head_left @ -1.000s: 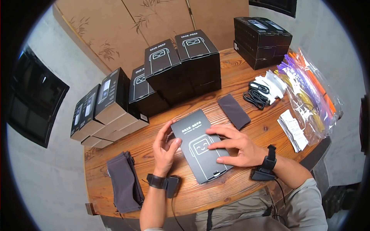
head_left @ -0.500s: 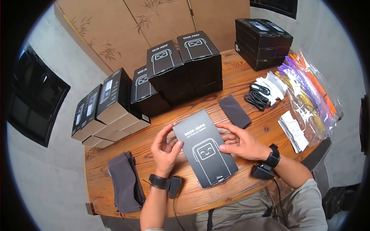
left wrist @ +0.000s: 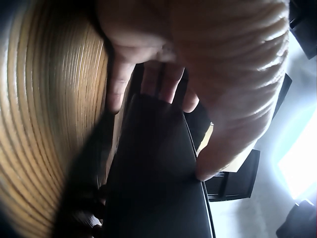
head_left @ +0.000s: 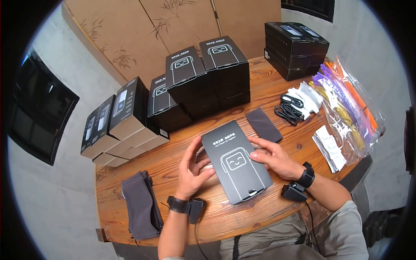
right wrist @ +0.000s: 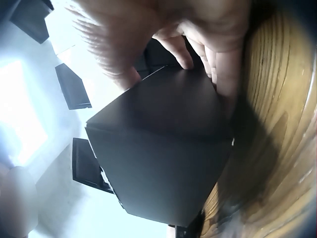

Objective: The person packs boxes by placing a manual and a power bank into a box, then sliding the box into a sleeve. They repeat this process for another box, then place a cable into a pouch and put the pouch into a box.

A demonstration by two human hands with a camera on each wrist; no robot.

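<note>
Box with smiley print [head_left: 236,167] braced both sides, likely for balance: my left grip [head_left: 193,170] spread wide, right grip [head_left: 279,162] pinching its edge.

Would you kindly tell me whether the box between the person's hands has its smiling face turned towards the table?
No, the head view shows the smiling face on top of the black box.

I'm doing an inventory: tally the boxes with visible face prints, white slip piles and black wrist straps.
Face-printed box between left hand and right hand: 1
Stacked boxes with visible face prints: 3
White slip pile: 1
Black wrist straps: 2
Total: 7
</note>
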